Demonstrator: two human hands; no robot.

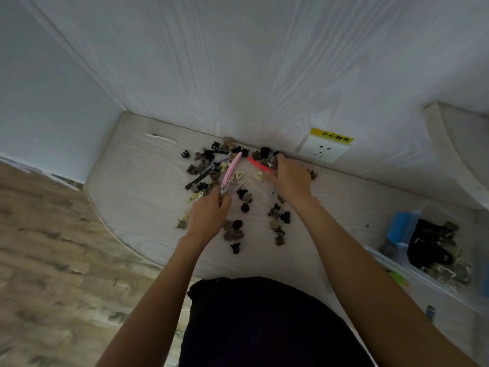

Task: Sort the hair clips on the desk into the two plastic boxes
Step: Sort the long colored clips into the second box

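1. Left hand (209, 213) pinching the near end of a long pink clip (231, 168), fingers curled round it, w/ some silvery clips bunched at the same spot. Right hand (288, 178) curled over the end of a red clip (258, 164) by the desk's back edge, looks like holding it, tho fingertips are hidden so can't be 100% sure.
2. Rest of the hair clips (235, 229) scattered mid-desk up to the back edge, mostly small black/brown claws.
3. Plastic boxes (423, 271) sitting at the right edge of the desk (132, 181), some dark clips in already. Can't tell where one box ends and the other starts, too blurry.
4. Probably best to lift the long ones straight up so nothing small gets dragged along, shake off any hangers-on, then drop long w/ long.
5. Careful near the wall socket (325, 149) at the back edge.
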